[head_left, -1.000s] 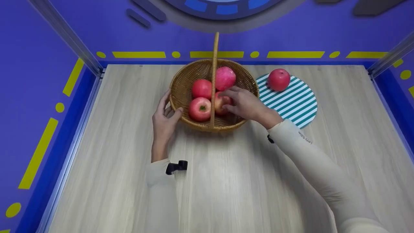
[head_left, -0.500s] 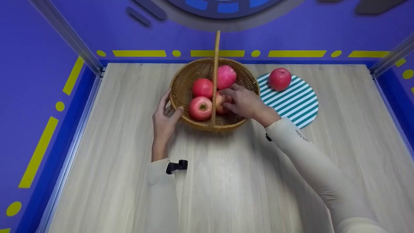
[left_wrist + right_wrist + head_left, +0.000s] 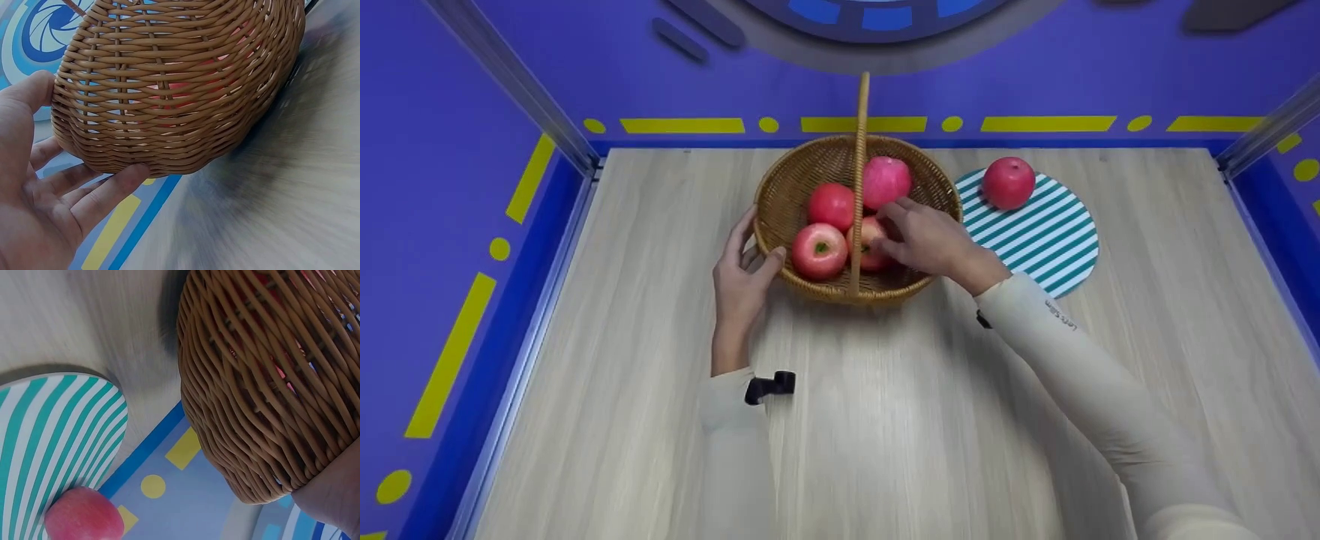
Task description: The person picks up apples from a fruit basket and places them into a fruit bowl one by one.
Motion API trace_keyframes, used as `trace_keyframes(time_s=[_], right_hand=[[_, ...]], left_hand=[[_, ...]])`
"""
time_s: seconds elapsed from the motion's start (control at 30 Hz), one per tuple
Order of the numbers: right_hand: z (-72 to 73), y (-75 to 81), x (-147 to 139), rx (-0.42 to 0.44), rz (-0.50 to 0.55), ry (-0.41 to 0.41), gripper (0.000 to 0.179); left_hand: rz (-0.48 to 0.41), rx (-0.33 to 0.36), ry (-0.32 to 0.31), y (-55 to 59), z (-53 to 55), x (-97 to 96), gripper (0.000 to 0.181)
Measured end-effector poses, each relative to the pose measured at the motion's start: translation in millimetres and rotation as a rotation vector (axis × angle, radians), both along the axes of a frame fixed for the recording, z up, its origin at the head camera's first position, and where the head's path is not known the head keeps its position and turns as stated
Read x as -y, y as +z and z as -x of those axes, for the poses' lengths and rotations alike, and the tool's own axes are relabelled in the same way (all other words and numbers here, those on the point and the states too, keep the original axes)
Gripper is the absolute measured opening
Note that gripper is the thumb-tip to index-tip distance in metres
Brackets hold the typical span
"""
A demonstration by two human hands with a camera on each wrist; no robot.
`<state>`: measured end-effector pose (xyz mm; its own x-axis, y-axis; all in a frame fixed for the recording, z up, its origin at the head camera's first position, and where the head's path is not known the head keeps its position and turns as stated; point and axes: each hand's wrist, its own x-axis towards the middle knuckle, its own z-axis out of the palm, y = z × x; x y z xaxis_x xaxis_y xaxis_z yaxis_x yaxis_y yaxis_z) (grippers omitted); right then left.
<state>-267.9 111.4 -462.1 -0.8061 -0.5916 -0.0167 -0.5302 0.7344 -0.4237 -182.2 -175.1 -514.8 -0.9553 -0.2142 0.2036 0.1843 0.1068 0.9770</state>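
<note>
A round wicker basket with an arched handle stands at the back middle of the table in the head view. Inside lie a front-left apple, a red apple behind it and a pinker apple at the back right. My right hand reaches over the rim and holds a fourth, yellowish-red apple, partly hidden by the fingers. My left hand holds the basket's left side; in the left wrist view its thumb presses the rim and its fingers lie along the wicker wall.
Right of the basket lies a round green-and-white striped mat with another red apple on its back part. Blue panels with yellow marks wall in the wooden table at the back and sides.
The apple under my right hand has turned, so its stem end now shows. The front-left apple has shifted slightly left, and the pinker one has turned. My left hand keeps its place.
</note>
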Motion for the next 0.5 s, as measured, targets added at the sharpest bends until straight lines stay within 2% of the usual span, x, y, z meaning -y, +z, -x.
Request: trace_keyframes(time_s=[0.2,0.33,0.5], right_hand=[[0.5,-2.0,-0.2,0.011,0.014,0.12,0.061],[0.4,-1.9,0.7,0.015,-0.029,0.127,0.072],[-1.0,-1.5,1.4,0.026,-0.075,0.137,0.077]], left_hand=[[-0.007,0.0,-0.002,0.1,-0.5,-0.1,0.069],[-0.007,-0.005,-0.007,-0.1,0.2,-0.1,0.069],[-0.013,-0.005,-0.012,0.0,0.9,-0.7,0.069]])
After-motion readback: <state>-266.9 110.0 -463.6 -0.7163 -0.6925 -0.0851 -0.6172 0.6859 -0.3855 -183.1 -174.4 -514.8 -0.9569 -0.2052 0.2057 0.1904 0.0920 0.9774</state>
